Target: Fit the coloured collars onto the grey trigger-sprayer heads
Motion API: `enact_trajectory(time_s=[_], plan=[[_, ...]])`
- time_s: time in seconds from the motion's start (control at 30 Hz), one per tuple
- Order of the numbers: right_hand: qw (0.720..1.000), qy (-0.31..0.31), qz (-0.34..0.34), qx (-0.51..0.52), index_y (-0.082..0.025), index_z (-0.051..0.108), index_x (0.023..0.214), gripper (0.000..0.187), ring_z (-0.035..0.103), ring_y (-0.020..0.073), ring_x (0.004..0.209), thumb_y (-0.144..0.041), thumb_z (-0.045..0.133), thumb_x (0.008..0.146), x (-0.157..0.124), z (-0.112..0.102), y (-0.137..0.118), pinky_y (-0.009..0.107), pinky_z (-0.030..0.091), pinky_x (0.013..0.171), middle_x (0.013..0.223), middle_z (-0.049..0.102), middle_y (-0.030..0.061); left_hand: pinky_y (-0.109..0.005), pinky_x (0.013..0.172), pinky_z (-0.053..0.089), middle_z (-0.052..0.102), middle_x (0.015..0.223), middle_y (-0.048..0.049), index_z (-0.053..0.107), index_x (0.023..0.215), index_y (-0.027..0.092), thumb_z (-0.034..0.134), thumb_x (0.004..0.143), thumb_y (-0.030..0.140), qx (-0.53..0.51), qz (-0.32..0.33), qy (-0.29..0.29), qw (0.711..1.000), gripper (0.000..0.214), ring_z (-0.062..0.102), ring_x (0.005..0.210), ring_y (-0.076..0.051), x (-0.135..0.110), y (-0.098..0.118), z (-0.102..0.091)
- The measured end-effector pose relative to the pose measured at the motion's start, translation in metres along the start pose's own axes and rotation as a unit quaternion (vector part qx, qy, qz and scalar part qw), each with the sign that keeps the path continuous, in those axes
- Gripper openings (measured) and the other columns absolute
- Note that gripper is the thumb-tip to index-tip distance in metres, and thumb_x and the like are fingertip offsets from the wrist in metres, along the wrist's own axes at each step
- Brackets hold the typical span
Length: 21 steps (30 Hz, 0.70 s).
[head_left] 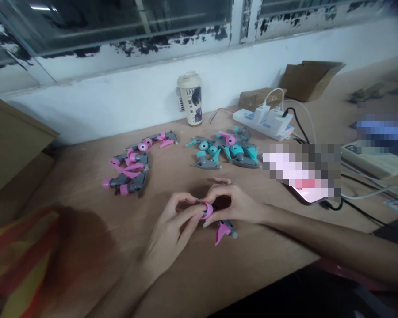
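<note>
Between my two hands is a trigger spray head, grey with a pink trigger and a pink screw collar. My left hand pinches at the collar's open end with thumb and fingers. From the other side, my right hand is closed around the sprayer's body, covering much of it. Beyond my hands, several grey-and-pink spray heads lie in a curved heap to the left. Several grey-and-teal spray heads are bunched to the right, with a pink-collared one among them.
A printed cup stands near the wall. On the right are a white power strip with cables, a blurred-out phone and cardboard boxes. A cardboard box and a red-and-yellow bag-like item are at the left.
</note>
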State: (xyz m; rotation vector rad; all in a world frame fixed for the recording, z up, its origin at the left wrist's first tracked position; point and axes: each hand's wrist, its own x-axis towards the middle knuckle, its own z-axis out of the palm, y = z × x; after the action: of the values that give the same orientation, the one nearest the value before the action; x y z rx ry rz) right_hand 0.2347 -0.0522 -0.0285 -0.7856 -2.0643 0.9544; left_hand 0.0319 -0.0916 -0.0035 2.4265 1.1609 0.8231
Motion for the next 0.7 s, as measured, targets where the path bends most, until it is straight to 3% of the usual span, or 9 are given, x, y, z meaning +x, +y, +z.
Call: enact_trajectory(time_s=[0.23,0.43,0.7], plan=[[0.999,-0.027,0.019,0.027,-0.023,0.063,0.082,0.03,0.064,0.0147,0.084,-0.044,0.075,0.064,0.0017,0.0002,0.0001,0.044,0.019,0.106,0.083,0.069,-0.0049,-0.03,0.081,0.049,0.048,0.102,-0.0042,0.063,0.097,0.024,0.043,0.091,0.016,-0.012,-0.022,-0.02,0.999,0.022,0.055,0.091,-0.014,0.0021,-0.004,-0.0005],[0.998,-0.041,0.018,0.039,-0.024,0.064,0.082,0.033,0.063,0.0147,0.085,-0.044,0.077,0.06,0.0031,-0.0004,-0.0009,0.044,0.018,0.106,0.084,0.069,-0.0053,-0.029,0.081,0.048,0.049,0.097,-0.0039,0.064,0.092,0.022,0.043,0.09,0.014,-0.029,-0.032,-0.001,0.999,0.023,0.054,0.093,-0.015,0.0024,-0.0009,0.0007],[0.997,-0.06,0.012,0.04,-0.024,0.064,0.084,0.033,0.063,0.0149,0.087,-0.043,0.076,0.061,0.002,-0.0017,0.0029,0.045,0.016,0.107,0.086,0.068,-0.0046,-0.028,0.085,0.046,0.053,0.107,-0.0041,0.065,0.091,0.023,0.042,0.09,0.013,-0.055,-0.034,-0.031,0.997,0.025,0.055,0.098,-0.015,0.0019,-0.0028,-0.0044]])
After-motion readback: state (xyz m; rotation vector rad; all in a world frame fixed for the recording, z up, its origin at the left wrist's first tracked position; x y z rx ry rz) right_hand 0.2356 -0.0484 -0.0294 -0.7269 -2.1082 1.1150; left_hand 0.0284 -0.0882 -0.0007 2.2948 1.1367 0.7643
